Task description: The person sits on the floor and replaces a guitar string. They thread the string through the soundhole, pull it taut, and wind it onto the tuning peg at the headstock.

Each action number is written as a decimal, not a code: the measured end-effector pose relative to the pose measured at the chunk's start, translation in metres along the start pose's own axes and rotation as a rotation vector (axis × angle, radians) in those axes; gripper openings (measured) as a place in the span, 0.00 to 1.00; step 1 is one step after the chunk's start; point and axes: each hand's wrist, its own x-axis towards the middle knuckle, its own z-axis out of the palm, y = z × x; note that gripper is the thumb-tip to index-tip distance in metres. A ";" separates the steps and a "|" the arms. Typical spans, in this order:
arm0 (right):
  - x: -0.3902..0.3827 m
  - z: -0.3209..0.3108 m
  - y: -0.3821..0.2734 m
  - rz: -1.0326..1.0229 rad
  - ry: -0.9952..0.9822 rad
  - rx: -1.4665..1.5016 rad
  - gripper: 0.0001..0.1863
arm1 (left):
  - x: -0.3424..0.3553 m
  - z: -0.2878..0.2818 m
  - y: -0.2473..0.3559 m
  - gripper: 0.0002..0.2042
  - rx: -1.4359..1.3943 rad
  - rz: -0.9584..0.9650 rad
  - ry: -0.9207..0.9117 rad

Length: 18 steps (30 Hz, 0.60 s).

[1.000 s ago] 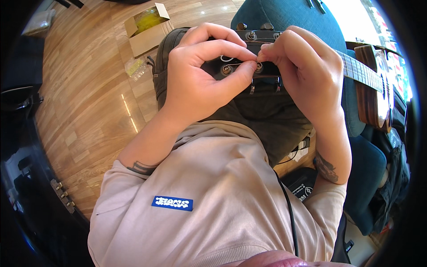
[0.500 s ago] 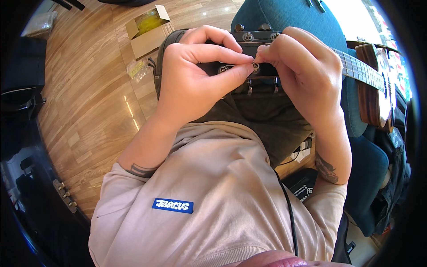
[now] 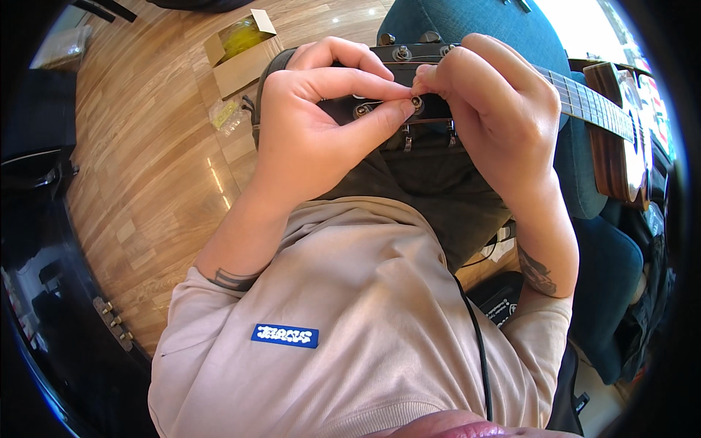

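The dark headstock (image 3: 437,109) of an acoustic guitar lies across my lap, its tuning posts facing up. My left hand (image 3: 303,139) is closed in a pinch, index finger and thumb meeting beside a metal tuning post (image 3: 417,103) on a thin guitar string. Close against it, my right hand (image 3: 504,109) pinches at the same spot; the string between its fingertips is mostly hidden. Tuning keys (image 3: 408,139) stick out along the headstock's near edge. The fretted neck (image 3: 595,109) runs off to the right toward the wooden body (image 3: 607,146).
A blue upholstered seat (image 3: 467,18) stands beyond the headstock. On the wood floor (image 3: 146,197) are an open cardboard box (image 3: 247,67) with yellow contents and a small clear plastic packet (image 3: 228,115). A glossy black object (image 3: 44,241) with metal tuners fills the left side.
Both hands stay pinched at the tuning post. The right fingertips have shifted slightly up and left, and the view has moved a little.
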 end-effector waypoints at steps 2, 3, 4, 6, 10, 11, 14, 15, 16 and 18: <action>0.000 0.000 -0.001 -0.007 0.000 -0.035 0.09 | 0.001 0.000 0.000 0.09 0.012 0.008 -0.008; -0.001 0.000 -0.001 -0.018 0.011 -0.047 0.09 | 0.001 0.000 0.001 0.09 0.007 0.006 -0.011; -0.002 0.001 0.000 -0.030 0.022 -0.058 0.09 | 0.002 0.000 0.001 0.10 0.004 0.004 -0.015; -0.007 0.002 0.005 -0.078 0.038 -0.088 0.10 | 0.003 0.000 0.002 0.11 0.030 -0.002 -0.029; -0.015 0.003 0.015 -0.172 0.066 -0.136 0.13 | 0.006 0.006 0.009 0.12 -0.046 -0.039 0.036; -0.015 0.004 0.015 -0.179 0.073 -0.139 0.13 | 0.006 0.005 0.008 0.12 -0.004 -0.017 0.013; -0.015 0.005 0.015 -0.188 0.080 -0.140 0.12 | 0.005 0.000 0.006 0.12 0.083 0.015 -0.048; -0.016 0.005 0.015 -0.184 0.080 -0.139 0.12 | 0.005 0.000 0.008 0.11 0.085 0.002 -0.061; -0.016 0.006 0.015 -0.177 0.080 -0.134 0.12 | 0.006 -0.001 0.008 0.11 0.088 -0.010 -0.072; -0.015 0.005 0.013 -0.140 0.047 -0.108 0.12 | 0.005 -0.002 0.006 0.11 0.107 -0.015 -0.084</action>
